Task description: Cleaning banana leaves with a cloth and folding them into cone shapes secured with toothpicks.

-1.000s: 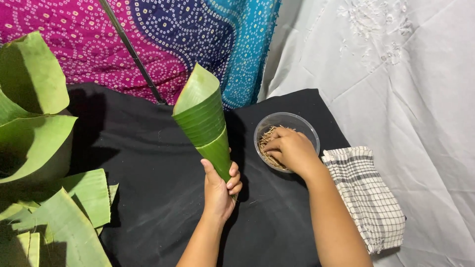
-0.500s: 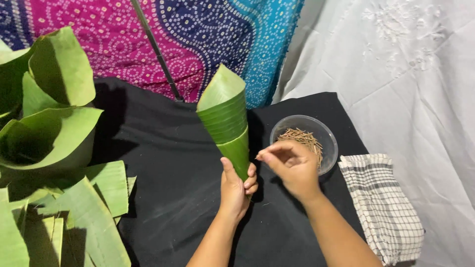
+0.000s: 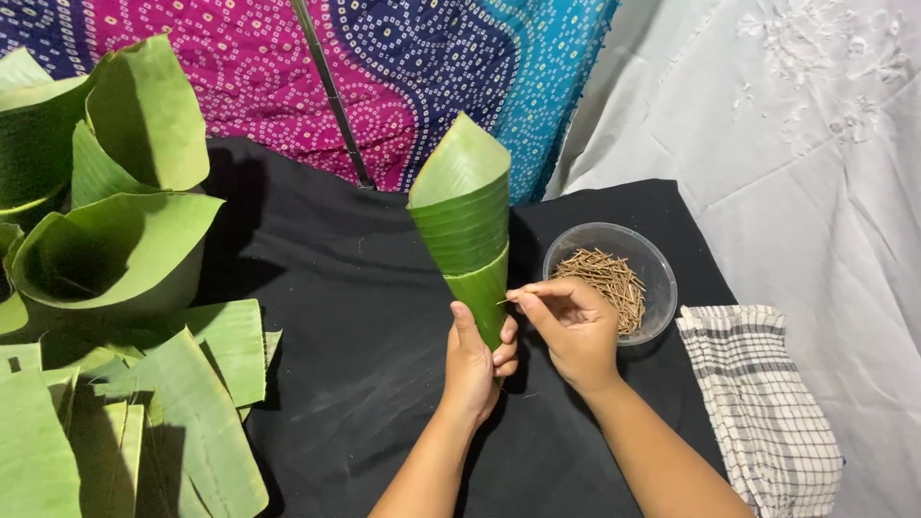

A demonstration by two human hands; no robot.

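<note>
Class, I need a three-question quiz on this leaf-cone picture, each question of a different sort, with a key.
1. True or false: the left hand holds the banana-leaf cone by its narrow lower end.
2. What does the right hand pinch? A) a thin stick B) a spoon C) a thread
3. What holds the stick supply?

Key
1. True
2. A, thin stick, tip at the cone
3. The clear bowl beside the checked cloth

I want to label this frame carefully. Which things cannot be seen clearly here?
- Head view: the cone tip is hidden inside the left hand.
- The stick at the right hand is too thin to tell whether it pierces the leaf.
- The leaves are cut off by the left and bottom edges.
- The towel runs past the bottom edge.
</note>
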